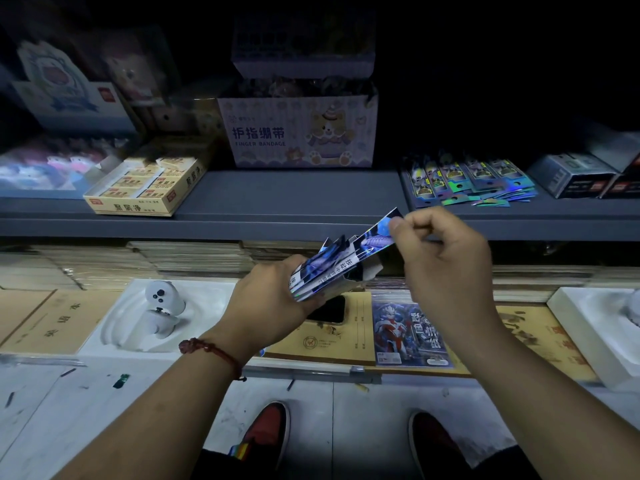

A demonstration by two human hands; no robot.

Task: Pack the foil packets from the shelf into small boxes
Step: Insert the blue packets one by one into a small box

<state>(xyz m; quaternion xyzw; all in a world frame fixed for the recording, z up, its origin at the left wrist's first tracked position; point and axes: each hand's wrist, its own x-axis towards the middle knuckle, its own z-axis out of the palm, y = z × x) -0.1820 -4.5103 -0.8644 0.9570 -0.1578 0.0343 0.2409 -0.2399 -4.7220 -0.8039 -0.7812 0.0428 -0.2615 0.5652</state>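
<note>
My left hand [273, 296] grips a small open box [325, 278] with blue and silver print, tilted up to the right, with foil packets sticking out of its mouth. My right hand [446, 258] pinches the top end of one foil packet [375, 235] between thumb and fingers; its lower end reaches the box mouth. On the grey shelf [294, 192] at the right lies a spread of loose holographic foil packets [467, 183].
A finger bandage box [298, 133] stands at the shelf's middle, a yellow eraser box [145, 185] at the left, dark boxes [581, 173] at the right. Below lie notebooks, a phone [329, 310], a white controller in a tray [162, 299] and a hero card pack [408, 334].
</note>
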